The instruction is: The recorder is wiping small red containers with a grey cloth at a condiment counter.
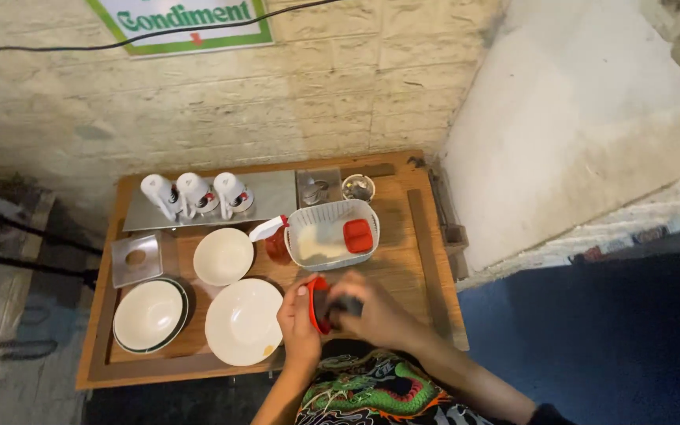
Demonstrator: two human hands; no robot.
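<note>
Head view shows your left hand (pixel 299 319) curled around a small red-rimmed container (pixel 319 304), fingers closed on its side, holding it on edge just above the near edge of the wooden worktop (pixel 426 260). Your right hand (pixel 378 313) is closed on a dark object (pixel 345 306) pressed into the container's mouth; what that object is you cannot tell from here. Both forearms come up from the bottom of the frame and meet at the container, over a dragon-printed garment (pixel 367 393).

Just beyond your hands sits a white perforated basket (pixel 332 234) with a red lid (pixel 358 235) and a pale cloth-like piece inside. A red bottle with a white spout (pixel 275 238) stands touching the basket's left side. To the left lie three white bowls (pixel 243 321), all empty, one with a dark rim. Farther back, three white jugs (pixel 196 194) stand in a row on a metal tray (pixel 273 193).
</note>
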